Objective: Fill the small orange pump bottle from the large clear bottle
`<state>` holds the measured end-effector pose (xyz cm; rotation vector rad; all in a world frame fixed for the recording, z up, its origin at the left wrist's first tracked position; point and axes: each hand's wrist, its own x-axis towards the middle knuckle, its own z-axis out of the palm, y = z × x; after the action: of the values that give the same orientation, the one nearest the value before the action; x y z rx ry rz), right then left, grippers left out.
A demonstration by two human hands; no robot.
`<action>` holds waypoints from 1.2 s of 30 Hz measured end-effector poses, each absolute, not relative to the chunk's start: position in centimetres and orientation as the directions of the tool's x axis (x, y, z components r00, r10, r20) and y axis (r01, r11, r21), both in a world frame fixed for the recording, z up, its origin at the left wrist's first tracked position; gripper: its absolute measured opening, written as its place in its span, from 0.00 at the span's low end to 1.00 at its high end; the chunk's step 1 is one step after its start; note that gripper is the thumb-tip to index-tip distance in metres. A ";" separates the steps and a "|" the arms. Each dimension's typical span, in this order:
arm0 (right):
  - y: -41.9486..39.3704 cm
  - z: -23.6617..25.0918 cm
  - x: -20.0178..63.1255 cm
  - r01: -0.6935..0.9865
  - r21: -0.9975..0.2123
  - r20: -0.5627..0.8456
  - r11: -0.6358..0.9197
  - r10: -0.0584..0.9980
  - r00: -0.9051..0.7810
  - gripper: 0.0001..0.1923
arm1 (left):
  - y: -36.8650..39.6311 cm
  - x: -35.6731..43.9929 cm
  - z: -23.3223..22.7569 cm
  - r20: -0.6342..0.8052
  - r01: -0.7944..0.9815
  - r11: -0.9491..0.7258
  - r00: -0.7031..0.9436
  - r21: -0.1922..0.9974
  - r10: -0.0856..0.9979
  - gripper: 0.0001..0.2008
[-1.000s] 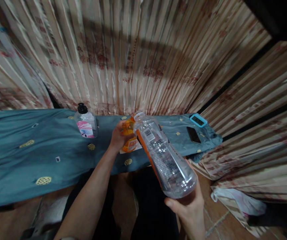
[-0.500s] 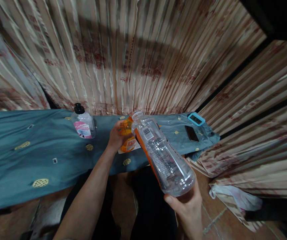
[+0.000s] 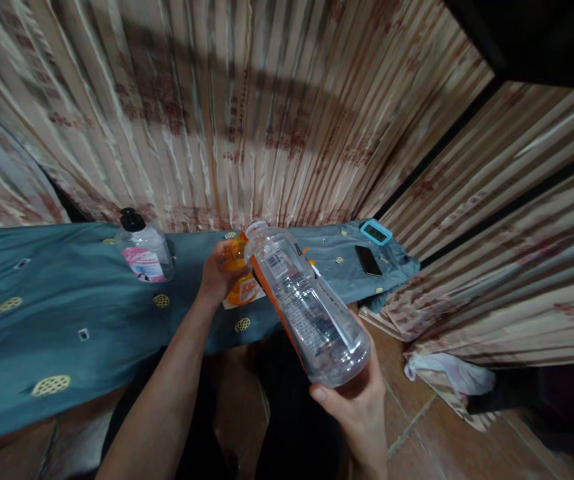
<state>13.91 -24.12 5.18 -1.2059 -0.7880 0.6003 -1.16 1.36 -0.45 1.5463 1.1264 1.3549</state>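
Right hand (image 3: 361,407) cups base of clear plastic bottle (image 3: 307,303), fingers wrapped round bottom; bottle tilted, open neck pointing up and away, just above front edge of blue-cloth table (image 3: 57,313), touching small orange bottle (image 3: 239,273). Left hand (image 3: 217,270) clasps orange bottle, standing on white paper near table's front edge. Pink-label bottle with black cap (image 3: 141,250) stands well left, near table's back edge by curtain (image 3: 247,113). Phone (image 3: 368,260) and blue timer (image 3: 375,232) lie at table's right end. Bare cloth open at table's left
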 end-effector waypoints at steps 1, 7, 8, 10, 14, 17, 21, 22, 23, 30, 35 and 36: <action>-24.1 5.2 13.9 -0.016 -0.963 0.206 0.269 0.775 0.597 0.54 | 1.3 -1.2 -0.4 0.278 0.108 -0.282 0.050 0.953 0.959 0.25; -24.1 5.2 13.8 -0.043 -0.954 0.211 0.296 0.768 0.605 0.52 | 1.2 -1.1 0.0 0.215 0.017 -0.216 0.056 0.976 0.975 0.26; -24.1 5.3 13.8 -0.040 -0.953 0.215 0.299 0.766 0.606 0.52 | 1.2 -1.1 0.0 0.215 0.018 -0.217 0.052 0.976 0.975 0.26; -24.1 5.4 13.9 -0.038 -0.952 0.220 0.304 0.766 0.603 0.50 | 1.2 -1.0 -0.1 0.214 0.033 -0.216 0.049 0.976 0.976 0.27; -24.0 5.7 14.0 -0.023 -0.954 0.226 0.299 0.766 0.602 0.48 | 1.2 -1.0 -0.1 0.221 0.060 -0.224 0.056 0.973 0.974 0.27; -24.0 5.8 14.0 -0.008 -0.957 0.226 0.290 0.764 0.605 0.46 | 1.2 -1.0 -0.1 0.242 0.065 -0.245 0.053 0.967 0.969 0.27; -24.0 6.0 14.1 0.044 -0.966 0.229 0.256 0.759 0.610 0.47 | 1.3 -0.8 -0.2 0.238 0.060 -0.240 0.049 0.969 0.970 0.28; -24.0 6.0 14.1 0.056 -0.966 0.232 0.252 0.758 0.610 0.47 | 1.3 -0.8 -0.2 0.232 0.059 -0.235 0.050 0.970 0.971 0.28; -24.0 6.0 14.1 0.065 -0.966 0.236 0.249 0.756 0.610 0.47 | 1.3 -0.8 -0.2 0.227 0.052 -0.230 0.055 0.972 0.972 0.29; -24.1 5.9 14.2 0.070 -0.970 0.226 0.234 0.746 0.626 0.47 | 0.9 -0.9 0.3 0.235 0.046 -0.238 0.054 0.970 0.970 0.28; -24.3 5.5 14.3 0.046 -0.973 0.206 0.227 0.758 0.619 0.48 | 1.0 -0.9 0.2 0.221 0.050 -0.223 0.045 0.974 0.974 0.28; -24.3 5.5 14.2 0.047 -0.972 0.209 0.230 0.757 0.619 0.47 | 1.0 -0.9 0.2 0.214 0.045 -0.216 0.047 0.975 0.976 0.28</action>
<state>14.25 -24.27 5.52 -1.2611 -0.7907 0.5652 -0.89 1.03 0.19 1.4248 1.1039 1.3108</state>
